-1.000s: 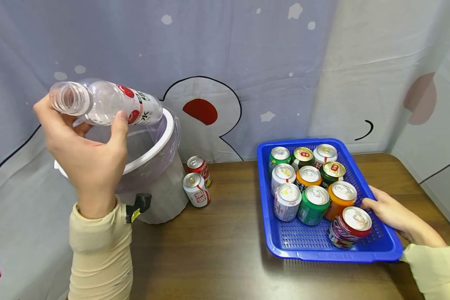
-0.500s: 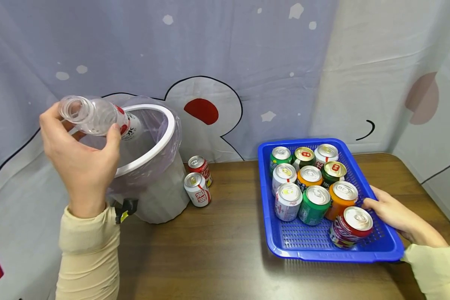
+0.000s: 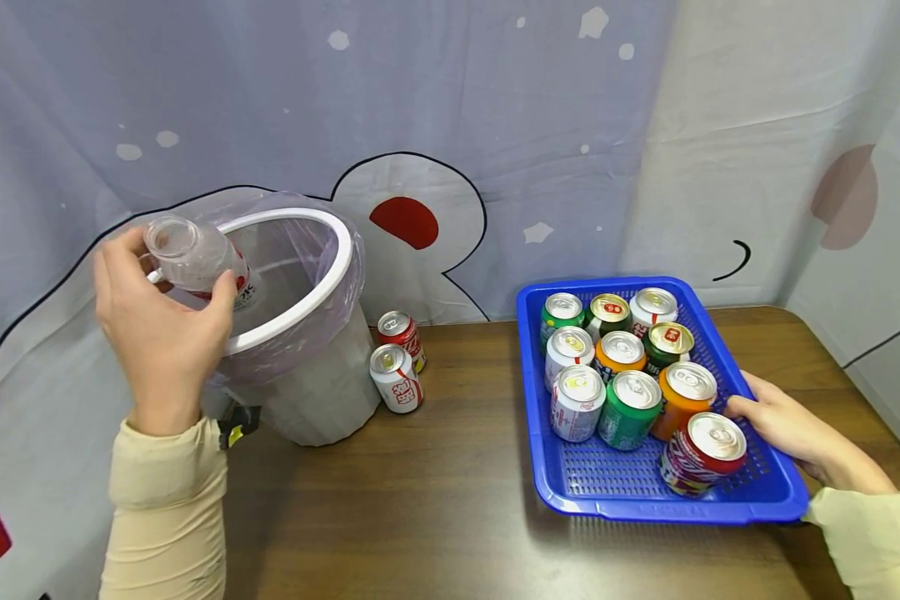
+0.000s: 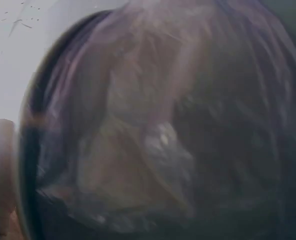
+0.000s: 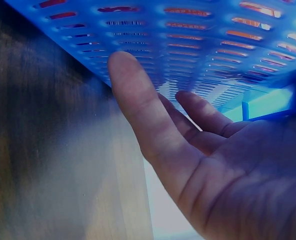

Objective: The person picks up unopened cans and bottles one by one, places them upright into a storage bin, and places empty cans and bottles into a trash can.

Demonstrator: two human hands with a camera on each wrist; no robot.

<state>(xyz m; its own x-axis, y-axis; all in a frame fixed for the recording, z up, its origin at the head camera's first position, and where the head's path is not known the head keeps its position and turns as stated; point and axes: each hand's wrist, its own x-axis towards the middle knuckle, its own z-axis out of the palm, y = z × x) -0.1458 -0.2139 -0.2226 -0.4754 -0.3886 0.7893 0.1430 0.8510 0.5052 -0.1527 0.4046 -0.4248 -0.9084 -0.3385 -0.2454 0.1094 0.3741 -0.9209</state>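
Observation:
My left hand point(image 3: 161, 325) grips a clear plastic bottle point(image 3: 202, 256) by its sides, thumb on the near side. The bottle has no cap and a white label with red and dark print. It tilts with its base down inside the rim of a bin point(image 3: 311, 321). The left wrist view is filled by the bin's blurred purple liner point(image 4: 133, 125). My right hand point(image 3: 802, 429) holds the right edge of a blue plastic basket point(image 3: 600, 483), its thumb over the rim. In the right wrist view its fingers point(image 5: 138, 100) lie under the slotted basket.
Several drink cans point(image 3: 632, 408) stand in the basket; a red-and-purple can point(image 3: 693, 462) there leans. A white can point(image 3: 396, 387) and a red can point(image 3: 401, 329) stand on the wooden table point(image 3: 390, 508) beside the bin. A patterned cloth point(image 3: 555, 125) hangs behind.
My left hand has moved down with the bottle, which has gone from nearly level above the bin to tilted base-first inside its rim. The right hand and basket have stayed put.

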